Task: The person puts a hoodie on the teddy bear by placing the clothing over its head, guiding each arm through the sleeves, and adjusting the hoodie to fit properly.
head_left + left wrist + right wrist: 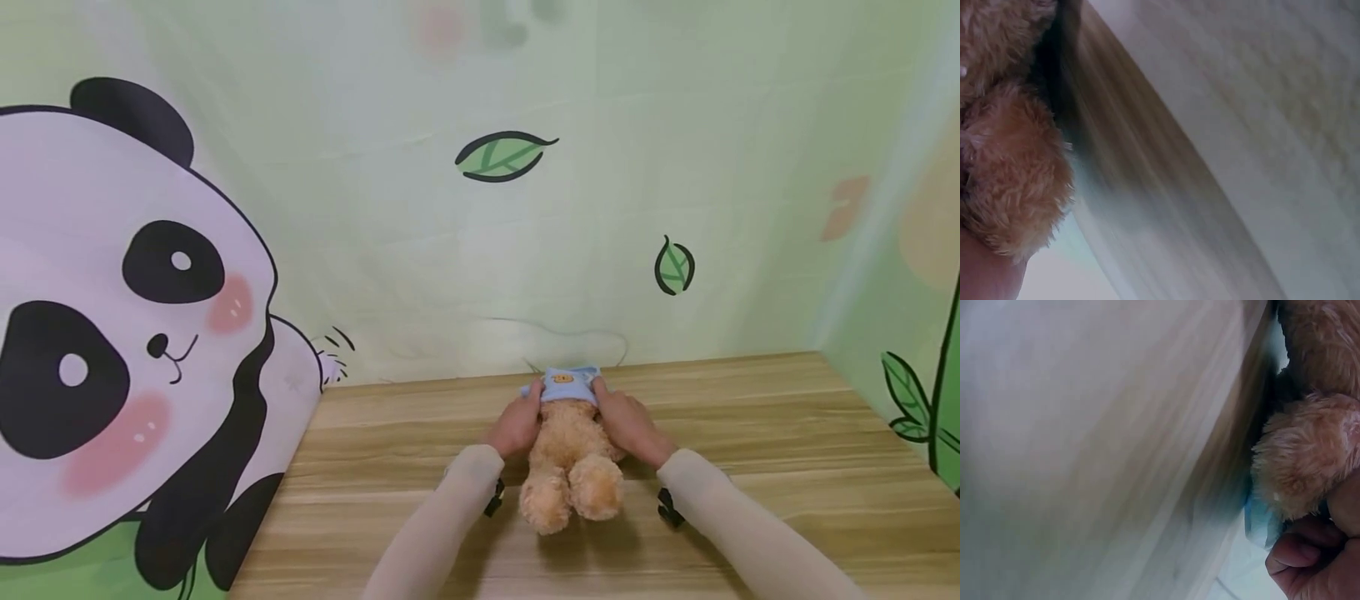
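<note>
- Fluffy tan plush toy (567,433) with a pale-blue cloth shirt (576,390), feet toward the viewer, at the far part of a brown wood-grain table (750,425).
- Left hand (517,423) and right hand (632,422) pinch the shirt's opposite sides, thumbs uppermost, probably keeping it even and steady; some fingers are hidden.
- Behind, a pale-green panda-printed backdrop (375,208) limits reach beyond the table.

Tan plush toy (1016,169), two rounded furry parts visible, occupies the left margin; the left hand (988,269), partly shown, adjoins it below. A blurred, wood-grained surface (1141,137) slants diagonally beside them.
</note>
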{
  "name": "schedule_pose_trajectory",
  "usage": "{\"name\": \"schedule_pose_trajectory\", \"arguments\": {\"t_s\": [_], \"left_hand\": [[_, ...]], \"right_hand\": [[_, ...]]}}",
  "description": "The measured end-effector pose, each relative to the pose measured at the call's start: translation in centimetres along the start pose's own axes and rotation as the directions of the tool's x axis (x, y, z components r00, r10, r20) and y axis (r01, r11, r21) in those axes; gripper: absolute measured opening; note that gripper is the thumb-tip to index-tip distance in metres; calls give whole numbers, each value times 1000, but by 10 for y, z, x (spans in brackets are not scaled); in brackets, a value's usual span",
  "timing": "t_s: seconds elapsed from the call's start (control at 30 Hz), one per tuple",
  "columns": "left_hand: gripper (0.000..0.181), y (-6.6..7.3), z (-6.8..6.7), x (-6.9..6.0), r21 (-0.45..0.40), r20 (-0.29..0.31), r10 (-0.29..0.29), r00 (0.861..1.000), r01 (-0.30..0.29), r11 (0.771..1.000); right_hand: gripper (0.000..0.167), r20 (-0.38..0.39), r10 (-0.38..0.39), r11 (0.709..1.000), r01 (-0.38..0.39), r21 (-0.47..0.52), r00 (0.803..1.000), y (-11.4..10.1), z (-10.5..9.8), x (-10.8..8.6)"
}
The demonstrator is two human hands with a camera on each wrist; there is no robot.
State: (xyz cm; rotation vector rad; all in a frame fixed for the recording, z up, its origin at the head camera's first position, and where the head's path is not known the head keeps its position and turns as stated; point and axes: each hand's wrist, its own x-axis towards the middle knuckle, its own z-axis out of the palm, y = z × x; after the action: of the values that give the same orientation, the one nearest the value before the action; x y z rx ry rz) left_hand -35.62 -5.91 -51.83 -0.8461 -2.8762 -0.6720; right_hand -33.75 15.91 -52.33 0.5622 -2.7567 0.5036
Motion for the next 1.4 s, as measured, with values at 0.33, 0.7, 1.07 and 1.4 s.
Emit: {"name": "schedule_pose_trajectory", "arguments": {"t_s": [0.33,0.7,1.07,1.4], "left_hand": [[35,-5,-1,-3,-76,-35,-16,999,14,997],[48,-8,-6,-5,-175,29,-28,999,33,984],[45,-6,4,-3,-87,-42,0,999,-3,996],[40,0,4,-3,-43,-26,-64,998,63,997]], "right_hand": [[25,12,31,991,-32,129,999,-2,-1,4],[47,96,52,975,-72,211,994,0,-6,5],[42,27,42,989,-46,143,999,-3,-1,0],[24,53,140,985,-144,98,989,-11,1,-2]]}}
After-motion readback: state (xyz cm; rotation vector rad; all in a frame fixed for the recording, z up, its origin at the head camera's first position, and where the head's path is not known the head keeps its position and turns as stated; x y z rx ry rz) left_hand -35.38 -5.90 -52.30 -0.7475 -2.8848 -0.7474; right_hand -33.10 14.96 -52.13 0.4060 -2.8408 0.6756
